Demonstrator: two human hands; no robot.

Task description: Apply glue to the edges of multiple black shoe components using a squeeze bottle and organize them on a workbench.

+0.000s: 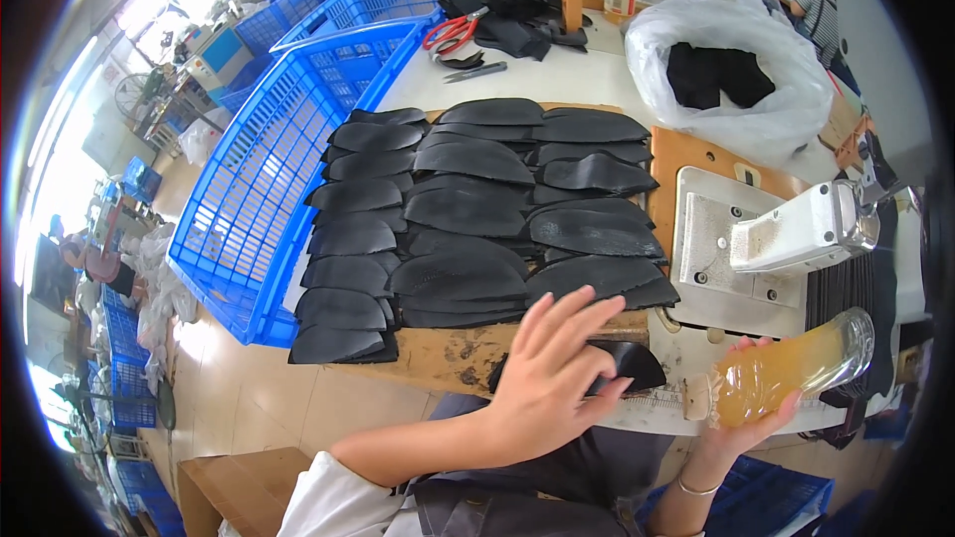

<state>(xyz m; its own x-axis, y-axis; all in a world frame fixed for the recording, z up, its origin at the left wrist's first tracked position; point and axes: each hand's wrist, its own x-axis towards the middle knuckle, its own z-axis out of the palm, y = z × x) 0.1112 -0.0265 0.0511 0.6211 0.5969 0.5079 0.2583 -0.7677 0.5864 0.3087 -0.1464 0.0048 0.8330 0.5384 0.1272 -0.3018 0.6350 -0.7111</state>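
Rows of black leather pieces [477, 219] already cover the bench [557, 75] beside the blue crate [269, 189]. The left hand [552, 373] presses one more piece [627, 363] flat, fingers spread; the right hand [746, 408] grips a glue bottle [796, 368].

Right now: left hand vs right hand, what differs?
The left hand lies palm-down, fingers spread, on a black curved piece at the table edge; the right hand is wrapped around a clear bottle of amber liquid. Left presses flat, right grips and holds its load tilted. Both are bare.
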